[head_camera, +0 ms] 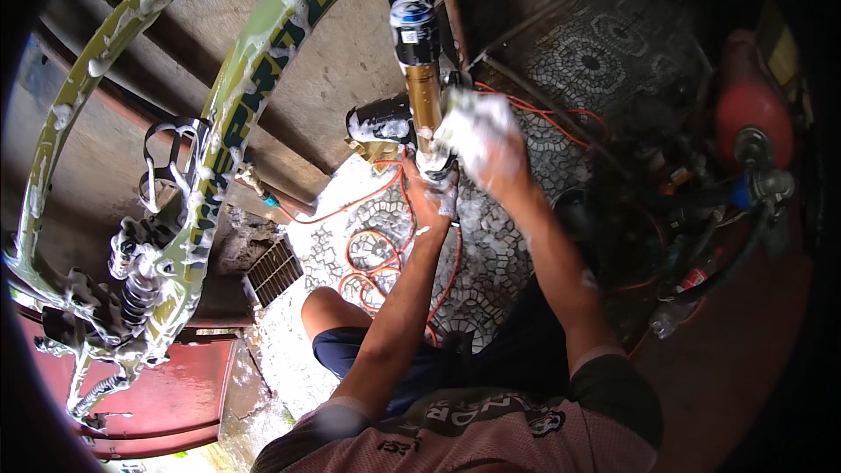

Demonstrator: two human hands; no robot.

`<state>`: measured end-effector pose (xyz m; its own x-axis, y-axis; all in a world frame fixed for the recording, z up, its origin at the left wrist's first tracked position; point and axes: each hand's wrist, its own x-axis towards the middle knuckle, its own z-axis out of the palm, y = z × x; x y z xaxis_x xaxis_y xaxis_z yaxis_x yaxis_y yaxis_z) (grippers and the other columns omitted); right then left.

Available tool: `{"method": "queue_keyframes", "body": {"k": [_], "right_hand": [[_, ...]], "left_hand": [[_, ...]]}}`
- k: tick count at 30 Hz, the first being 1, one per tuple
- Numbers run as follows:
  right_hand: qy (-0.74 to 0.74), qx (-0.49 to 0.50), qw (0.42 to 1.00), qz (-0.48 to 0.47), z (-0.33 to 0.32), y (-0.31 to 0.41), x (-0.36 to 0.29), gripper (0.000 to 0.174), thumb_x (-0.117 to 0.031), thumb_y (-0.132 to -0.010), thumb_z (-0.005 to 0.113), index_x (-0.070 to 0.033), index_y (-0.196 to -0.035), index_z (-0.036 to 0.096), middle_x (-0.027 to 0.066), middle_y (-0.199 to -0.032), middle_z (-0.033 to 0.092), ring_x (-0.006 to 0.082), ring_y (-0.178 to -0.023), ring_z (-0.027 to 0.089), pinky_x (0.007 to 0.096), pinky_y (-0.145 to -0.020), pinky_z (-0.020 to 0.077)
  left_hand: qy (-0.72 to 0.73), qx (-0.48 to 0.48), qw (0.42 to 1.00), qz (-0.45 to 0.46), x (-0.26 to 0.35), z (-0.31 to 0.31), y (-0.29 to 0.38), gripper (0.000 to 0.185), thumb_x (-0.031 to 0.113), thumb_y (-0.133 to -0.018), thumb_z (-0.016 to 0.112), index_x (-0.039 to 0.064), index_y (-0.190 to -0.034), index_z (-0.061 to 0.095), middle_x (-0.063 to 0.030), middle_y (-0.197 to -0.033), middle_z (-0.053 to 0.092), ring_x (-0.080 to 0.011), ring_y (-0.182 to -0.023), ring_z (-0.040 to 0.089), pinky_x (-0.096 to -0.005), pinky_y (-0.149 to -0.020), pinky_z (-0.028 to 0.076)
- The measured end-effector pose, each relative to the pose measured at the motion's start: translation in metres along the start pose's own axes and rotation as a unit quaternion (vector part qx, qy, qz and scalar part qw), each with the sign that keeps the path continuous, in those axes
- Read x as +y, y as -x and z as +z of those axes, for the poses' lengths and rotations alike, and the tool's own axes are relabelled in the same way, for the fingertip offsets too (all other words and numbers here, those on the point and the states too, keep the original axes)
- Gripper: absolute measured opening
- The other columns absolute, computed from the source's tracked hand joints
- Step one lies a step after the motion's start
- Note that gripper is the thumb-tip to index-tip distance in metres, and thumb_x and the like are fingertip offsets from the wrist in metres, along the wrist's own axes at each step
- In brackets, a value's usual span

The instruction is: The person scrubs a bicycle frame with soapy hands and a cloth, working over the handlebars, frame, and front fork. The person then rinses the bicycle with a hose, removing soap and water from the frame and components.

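Note:
A green bicycle frame (pixel 253 72), streaked with soap foam, hangs or stands at the left. From its head tube a suspension fork leg with a gold stanchion (pixel 424 95) extends towards me. My left hand (pixel 433 196) grips the leg's foamy lower end, fingers around it. Beside the stanchion, my right hand (pixel 499 154) is blurred by motion. It closes on a white, foam-covered cloth or sponge (pixel 474 119); which of the two cannot be told. A rear shock with a coil spring (pixel 136 299) and a bottle cage (pixel 164 161) are on the frame, both foamy.
An orange hose (pixel 374 269) loops across the stone-patterned floor (pixel 486 263), joined to a tap fitting (pixel 253 180). A metal drain grate (pixel 274 271) lies by concrete steps (pixel 328 79). At the right are a red tank (pixel 752 102) and a plastic bottle (pixel 671 316).

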<state>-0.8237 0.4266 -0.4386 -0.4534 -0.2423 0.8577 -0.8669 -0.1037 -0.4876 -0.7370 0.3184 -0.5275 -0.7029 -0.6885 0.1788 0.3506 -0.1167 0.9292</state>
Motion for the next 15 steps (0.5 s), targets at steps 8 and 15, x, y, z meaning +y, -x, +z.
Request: {"method": "queue_keyframes", "body": {"k": [8,15], "right_hand": [[-0.224,0.0,0.904,0.365,-0.009,-0.017,0.107,0.038,-0.009,-0.089,0.063,-0.004,-0.127,0.062,0.005,-0.092,0.067,0.0167,-0.078,0.063,0.0317,-0.066,0.0511],[-0.179,-0.048,0.835,0.518,-0.069,0.085,0.066,0.035,-0.002,-0.089,0.063,-0.003,-0.124,0.065,0.0083,-0.096,0.068,0.0152,-0.073,0.065,0.0273,-0.063,0.0522]], "left_hand": [[-0.314,-0.197,0.929,0.023,-0.015,-0.02,-0.007,0.078,0.02,-0.072,0.091,0.0,-0.134,0.047,-0.0158,-0.12,0.067,-0.0265,-0.107,0.065,-0.0388,-0.095,0.052],[-0.28,-0.245,0.928,-0.024,-0.051,-0.037,-0.02,0.034,0.017,-0.073,0.081,0.001,-0.101,0.07,-0.0111,-0.09,0.074,-0.0203,-0.081,0.069,-0.0353,-0.078,0.055]]}}
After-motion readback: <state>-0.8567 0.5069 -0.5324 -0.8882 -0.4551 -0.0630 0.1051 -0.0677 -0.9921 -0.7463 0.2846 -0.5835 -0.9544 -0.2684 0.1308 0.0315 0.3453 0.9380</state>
